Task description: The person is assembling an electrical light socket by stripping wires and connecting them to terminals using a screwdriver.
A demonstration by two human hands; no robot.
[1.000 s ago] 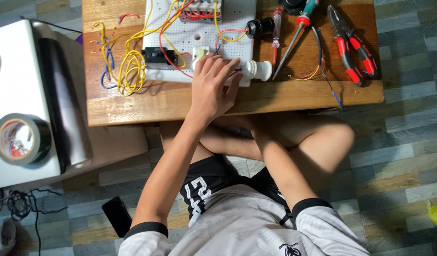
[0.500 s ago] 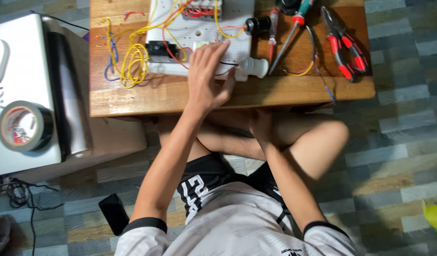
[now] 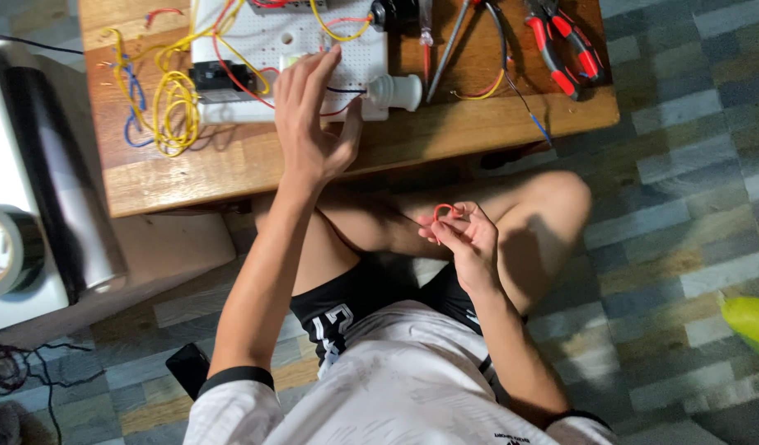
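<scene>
Right hand (image 3: 466, 239) pinches a short red wire (image 3: 442, 211) below the worktop (image 3: 256, 161), bent into an arch, ends pointing down toward the fingers. Left hand (image 3: 312, 124) is spread open over the breadboard (image 3: 272, 37), fingers pointing away, gripping nothing.

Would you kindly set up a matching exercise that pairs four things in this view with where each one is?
Things:
1. short red wire
2. red-handled pliers
3. roll of tape
4. coil of yellow wire

Places:
A. right end of the wooden table
B. pinched in the right hand over the lap
C. on the table, left of the white breadboard
D. far left, on the white box

Pairs: 1-B, 2-A, 3-D, 4-C
</scene>
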